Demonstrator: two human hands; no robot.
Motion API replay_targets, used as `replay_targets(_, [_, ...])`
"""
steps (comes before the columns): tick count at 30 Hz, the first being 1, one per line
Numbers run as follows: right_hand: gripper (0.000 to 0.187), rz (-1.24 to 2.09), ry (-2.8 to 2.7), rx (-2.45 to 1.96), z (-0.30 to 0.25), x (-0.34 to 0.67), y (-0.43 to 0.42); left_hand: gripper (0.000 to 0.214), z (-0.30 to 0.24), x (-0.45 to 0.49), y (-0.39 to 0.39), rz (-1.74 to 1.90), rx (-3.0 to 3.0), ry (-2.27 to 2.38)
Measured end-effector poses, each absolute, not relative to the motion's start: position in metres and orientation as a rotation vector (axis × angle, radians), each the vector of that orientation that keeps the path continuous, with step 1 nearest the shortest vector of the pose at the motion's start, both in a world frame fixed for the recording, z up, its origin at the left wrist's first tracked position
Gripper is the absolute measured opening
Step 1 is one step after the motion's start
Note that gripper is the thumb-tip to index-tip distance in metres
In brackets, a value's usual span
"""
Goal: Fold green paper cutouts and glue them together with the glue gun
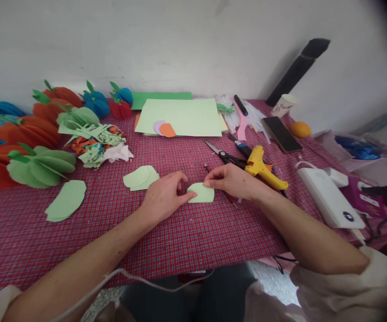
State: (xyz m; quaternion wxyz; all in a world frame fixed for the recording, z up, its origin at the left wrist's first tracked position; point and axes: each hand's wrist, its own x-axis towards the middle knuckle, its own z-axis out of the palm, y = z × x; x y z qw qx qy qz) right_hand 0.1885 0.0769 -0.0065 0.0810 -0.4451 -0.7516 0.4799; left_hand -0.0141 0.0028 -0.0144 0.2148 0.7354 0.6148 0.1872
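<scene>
A small folded light green paper piece lies on the red checked tablecloth in the middle. My left hand presses its left edge with curled fingers. At the piece's top right corner my right hand pinches it with fingertips. A small stack of light green cut shapes rests just left of my left hand, and another stack lies farther left.
Black scissors and a yellow glue gun lie behind my right hand. Light green sheets sit at the back. Paper fruit decorations and scraps crowd the left. A white power bank, phone, cup stand right.
</scene>
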Motion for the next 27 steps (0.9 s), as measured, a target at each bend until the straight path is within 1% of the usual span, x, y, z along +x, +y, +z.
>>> replay_targets(27, [0.018, 1.444, -2.239, -1.381, 0.0006, 0.1854, 0.0742, 0.028, -0.0186, -0.0143, 0.0037, 0.474, 2.103, 1.716])
